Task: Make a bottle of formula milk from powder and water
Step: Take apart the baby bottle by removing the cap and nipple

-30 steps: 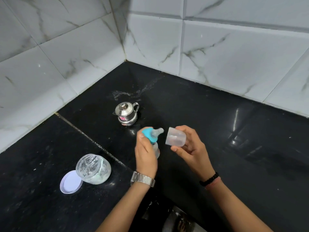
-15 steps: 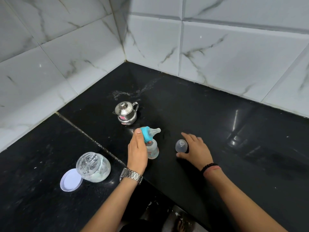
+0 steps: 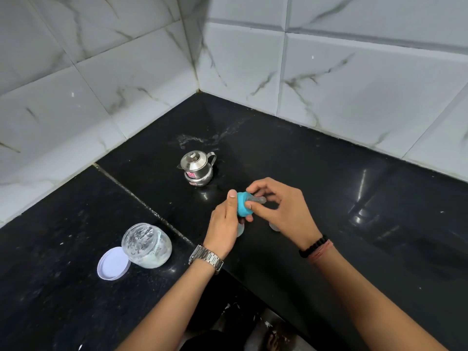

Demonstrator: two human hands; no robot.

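— What changed?
— The right hand (image 3: 281, 209) has let go of the clear cap, now pinching the teal collar (image 3: 242, 204).
— The bottle?
— Gripped by the left hand (image 3: 225, 224), near the black counter's (image 3: 329, 198) front edge; unscrewing likely.

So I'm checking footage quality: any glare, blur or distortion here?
Head view: bright glare streaks on the glossy black counter at right; tile lines bow from the wide-angle lens; hands and teat slightly soft; steel pot sharp.
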